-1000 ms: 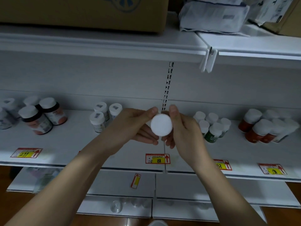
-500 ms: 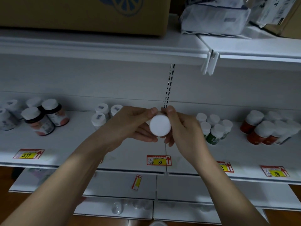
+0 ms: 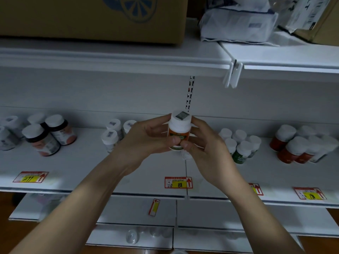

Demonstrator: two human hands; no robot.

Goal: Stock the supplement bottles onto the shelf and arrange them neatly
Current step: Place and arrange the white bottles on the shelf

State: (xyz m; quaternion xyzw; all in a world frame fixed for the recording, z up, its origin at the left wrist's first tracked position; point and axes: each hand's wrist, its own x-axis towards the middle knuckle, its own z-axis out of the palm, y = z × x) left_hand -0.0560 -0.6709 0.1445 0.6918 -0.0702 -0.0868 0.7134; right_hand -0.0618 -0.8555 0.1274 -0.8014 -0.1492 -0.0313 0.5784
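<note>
Grip: left hand [image 3: 146, 140] and right hand [image 3: 205, 143] pinch the supplement bottle [image 3: 178, 132] | bottle upright between both, cap above fingers | over shelf [image 3: 88, 162]

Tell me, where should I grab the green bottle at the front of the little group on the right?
Grip the green bottle by its white cap, coming from above and the front. Other white-capped bottles crowd behind and beside it, so only its top and front look free.
</note>
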